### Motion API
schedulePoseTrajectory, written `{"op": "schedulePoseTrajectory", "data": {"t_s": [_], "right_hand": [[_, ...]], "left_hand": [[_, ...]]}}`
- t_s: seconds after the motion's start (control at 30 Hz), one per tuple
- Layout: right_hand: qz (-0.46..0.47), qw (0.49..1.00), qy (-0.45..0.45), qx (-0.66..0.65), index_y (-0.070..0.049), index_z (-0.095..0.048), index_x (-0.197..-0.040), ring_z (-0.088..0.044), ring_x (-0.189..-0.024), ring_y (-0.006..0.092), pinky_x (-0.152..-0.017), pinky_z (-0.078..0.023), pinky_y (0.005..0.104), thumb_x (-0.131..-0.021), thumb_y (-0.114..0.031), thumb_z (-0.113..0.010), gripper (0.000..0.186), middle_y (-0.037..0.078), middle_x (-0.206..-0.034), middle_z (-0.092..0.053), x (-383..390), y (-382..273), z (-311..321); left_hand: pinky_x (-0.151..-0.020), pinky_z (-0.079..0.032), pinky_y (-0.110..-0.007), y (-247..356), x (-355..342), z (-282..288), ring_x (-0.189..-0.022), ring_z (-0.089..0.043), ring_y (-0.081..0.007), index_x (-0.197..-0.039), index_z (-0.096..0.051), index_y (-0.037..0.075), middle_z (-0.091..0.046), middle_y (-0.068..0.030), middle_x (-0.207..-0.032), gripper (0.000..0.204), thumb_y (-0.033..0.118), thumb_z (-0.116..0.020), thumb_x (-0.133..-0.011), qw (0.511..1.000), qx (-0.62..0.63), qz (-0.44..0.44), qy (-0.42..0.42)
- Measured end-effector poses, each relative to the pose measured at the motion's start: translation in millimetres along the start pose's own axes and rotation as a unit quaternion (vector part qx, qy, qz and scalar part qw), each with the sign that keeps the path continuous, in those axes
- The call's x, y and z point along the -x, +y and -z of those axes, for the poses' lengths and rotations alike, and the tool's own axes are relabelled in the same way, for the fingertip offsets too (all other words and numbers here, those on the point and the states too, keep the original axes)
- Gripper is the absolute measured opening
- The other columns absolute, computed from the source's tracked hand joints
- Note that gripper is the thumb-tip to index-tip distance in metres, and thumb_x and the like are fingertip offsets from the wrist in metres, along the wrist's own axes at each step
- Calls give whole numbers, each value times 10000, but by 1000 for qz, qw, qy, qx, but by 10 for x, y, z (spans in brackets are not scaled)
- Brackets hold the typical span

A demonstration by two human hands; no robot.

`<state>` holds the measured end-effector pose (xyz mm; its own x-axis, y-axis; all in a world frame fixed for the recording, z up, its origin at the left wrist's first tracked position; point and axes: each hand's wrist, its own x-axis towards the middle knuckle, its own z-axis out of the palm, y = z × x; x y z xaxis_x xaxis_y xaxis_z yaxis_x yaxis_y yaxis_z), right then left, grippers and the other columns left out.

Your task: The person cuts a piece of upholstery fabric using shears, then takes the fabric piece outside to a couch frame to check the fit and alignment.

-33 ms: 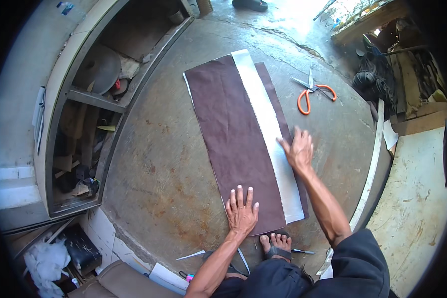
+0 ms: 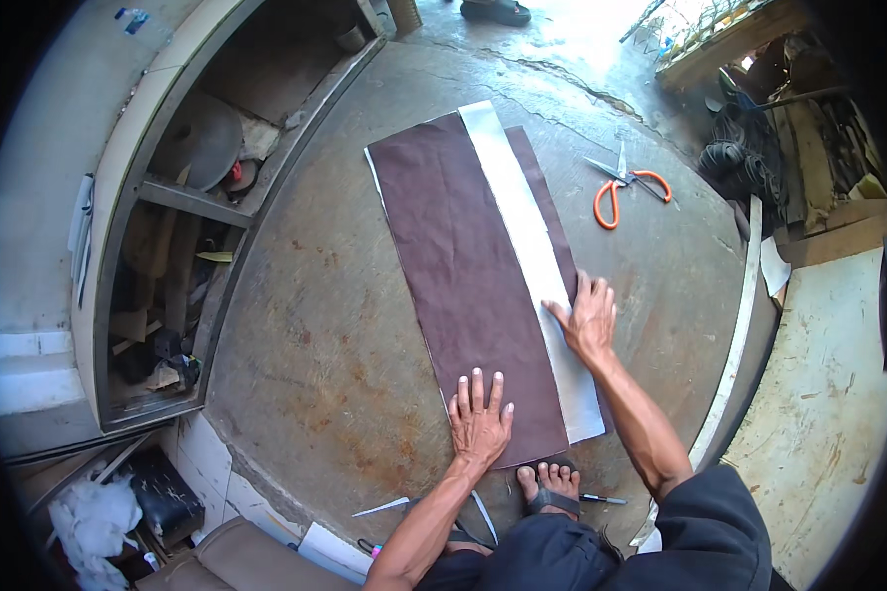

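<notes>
Head cam: maroon cloth (image 2: 448,256) lies mid-frame on floor (image 2: 301,305), long axis approx 11–5. I've L hand (image 2: 480,426) palm-down at its 6 o'clock, fingers spread wide twd 12, nothing gripped. R hand (image 2: 591,320) at approx 4, wide, thumb splayed twd 10 over silver strip (image 2: 508,187); can't tell contact.

A loose sleeve (image 2: 716,522) of very dark cloth is worn on the right arm (image 2: 641,419), its hem reached near the elbow. The legs are covered by creased, dark blue cloth (image 2: 547,552). One foot (image 2: 552,475) is crossed by a dark sandal strap (image 2: 554,500). Both forearms are left uncovered.
</notes>
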<state>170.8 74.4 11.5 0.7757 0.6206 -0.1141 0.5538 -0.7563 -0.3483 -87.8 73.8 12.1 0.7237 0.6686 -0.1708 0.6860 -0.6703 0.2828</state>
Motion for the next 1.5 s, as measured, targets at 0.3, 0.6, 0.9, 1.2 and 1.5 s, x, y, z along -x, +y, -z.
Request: {"op": "schedulePoseTrajectory", "data": {"t_s": [0.3,0.6,0.9,1.2,1.5], "right_hand": [[-60,961,121,-240,-14,-625,-1179,-624,-931,321,-852,-476,396,-980,-415,-566,451,182,-1042,-671,-83,1122,254],[246,778,-331,-475,-14,-612,-1005,-550,-844,66,-685,-451,223,-985,-187,-594,175,4,-913,-583,1416,-923,1332],[212,892,-214,-336,-16,-629,-1152,-624,-895,181,-658,-495,297,-993,-286,-586,316,71,-1029,-643,143,-838,112],[416,905,-83,5,-152,-464,-1451,-306,-1432,377,-1137,-293,505,-947,-297,-611,544,178,-1553,-321,-749,-795,-381],[345,911,-168,149,-215,-382,-1509,-267,-1457,365,-1130,-306,509,-943,-446,-571,640,130,-1591,-291,-191,-938,76]], "left_hand": [[-1148,-197,-597,-179,-43,506,-1477,-215,-341,-1517,-334,153,-242,-142,-1600,641,297,-566,-937,996,3,-24,-82],[-704,-521,-425,-100,275,1796,-809,-683,-335,-1158,-593,54,-672,-179,-856,389,-1,-624,-774,858,454,-161,179],[-720,-544,-320,-1850,2730,4921,-863,-673,-158,-1067,-680,46,-706,-65,-903,271,33,-684,-797,850,-49,210,481],[-1030,-413,-502,-1409,5290,5306,-1219,-520,-478,-1525,-189,173,-551,-261,-1328,858,304,-690,-842,408,-379,708,435],[-997,-456,-464,-1152,5710,4415,-1134,-584,-438,-1239,-612,18,-609,-283,-1216,458,292,-673,-876,586,-218,772,115]]}}
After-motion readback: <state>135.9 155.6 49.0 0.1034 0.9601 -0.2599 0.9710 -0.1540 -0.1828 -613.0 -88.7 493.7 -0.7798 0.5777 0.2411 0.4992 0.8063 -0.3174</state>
